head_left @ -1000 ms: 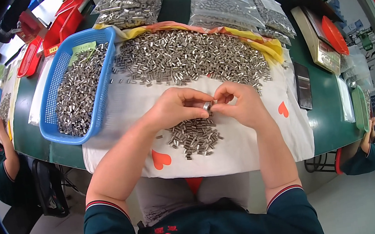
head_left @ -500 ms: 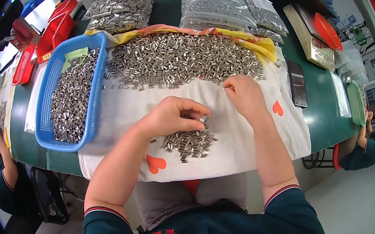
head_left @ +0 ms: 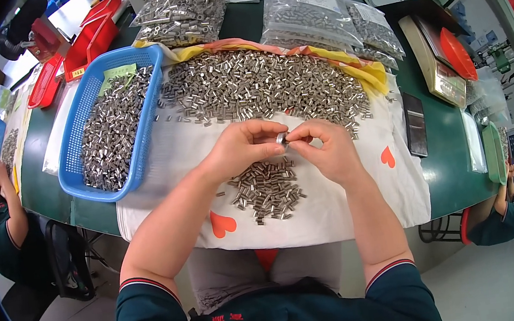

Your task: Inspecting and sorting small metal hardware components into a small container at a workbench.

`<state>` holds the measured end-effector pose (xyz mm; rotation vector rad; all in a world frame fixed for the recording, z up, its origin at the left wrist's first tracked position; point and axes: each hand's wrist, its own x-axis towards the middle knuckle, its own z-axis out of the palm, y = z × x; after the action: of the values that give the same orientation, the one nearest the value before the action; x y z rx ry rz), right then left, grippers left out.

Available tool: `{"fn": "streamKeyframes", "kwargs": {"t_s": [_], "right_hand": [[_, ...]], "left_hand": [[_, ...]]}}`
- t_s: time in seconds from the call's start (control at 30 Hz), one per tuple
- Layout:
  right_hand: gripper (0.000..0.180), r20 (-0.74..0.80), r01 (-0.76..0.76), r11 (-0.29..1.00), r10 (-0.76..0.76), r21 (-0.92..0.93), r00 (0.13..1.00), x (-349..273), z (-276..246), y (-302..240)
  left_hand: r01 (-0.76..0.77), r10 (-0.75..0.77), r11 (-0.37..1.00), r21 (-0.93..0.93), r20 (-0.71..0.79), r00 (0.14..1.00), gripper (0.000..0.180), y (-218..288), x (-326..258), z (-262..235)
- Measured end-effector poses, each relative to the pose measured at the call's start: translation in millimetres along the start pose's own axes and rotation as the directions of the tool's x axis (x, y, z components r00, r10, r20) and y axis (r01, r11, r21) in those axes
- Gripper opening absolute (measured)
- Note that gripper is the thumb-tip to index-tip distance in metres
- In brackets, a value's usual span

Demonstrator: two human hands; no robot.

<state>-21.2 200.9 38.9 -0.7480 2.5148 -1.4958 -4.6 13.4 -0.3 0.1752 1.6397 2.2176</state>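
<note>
My left hand [head_left: 247, 145] pinches a short, shiny metal ring [head_left: 281, 138] between thumb and fingertips. Against its right side are the closed thumb and fingertips of my right hand [head_left: 322, 146]; whatever they pinch is too small to make out. Both hands are above the white cloth [head_left: 333, 209] with red hearts. Just below them lies a small heap of short metal tubes [head_left: 267, 191]. A larger pile of the same kind of tubes [head_left: 260, 83] spreads across the cloth beyond my hands, bordered by rolled yellow and orange fabric [head_left: 375, 78].
To the left stands a blue perforated basket [head_left: 70, 177] of metal tubes, with red trays [head_left: 88, 43] behind it. Clear bags of metal parts [head_left: 306, 13] line the back. A dark flat case [head_left: 415, 125] lies at right. Co-workers [head_left: 14, 222] sit at both sides.
My right hand has come from the edge of the large pile toward me and left, meeting the ring. My left hand has risen slightly away from the small heap.
</note>
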Motion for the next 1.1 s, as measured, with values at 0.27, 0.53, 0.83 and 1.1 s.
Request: {"fn": "streamKeyframes", "kwargs": {"t_s": [0.27,0.53,0.83,1.1], "right_hand": [[0.005,-0.072,0.188,0.944,-0.215,-0.272,0.974,-3,13,-1],[0.008,-0.029,0.164,0.971,-0.172,-0.173,0.985,-4,6,-2],[0.009,0.114,-0.099,0.989,0.086,0.110,0.990,0,-16,4],[0.010,0.068,-0.103,0.995,0.101,0.016,0.993,4,-15,9]], "left_hand": [[0.003,0.002,0.995,0.100,-0.057,0.998,0.030,2,-2,3],[-0.009,0.010,0.997,0.078,-0.017,1.000,0.033,1,-5,-2],[-0.036,-0.017,0.924,0.380,0.134,0.991,0.031,6,-13,2],[-0.018,0.001,0.985,0.173,0.097,0.995,0.032,2,-8,-5]]}}
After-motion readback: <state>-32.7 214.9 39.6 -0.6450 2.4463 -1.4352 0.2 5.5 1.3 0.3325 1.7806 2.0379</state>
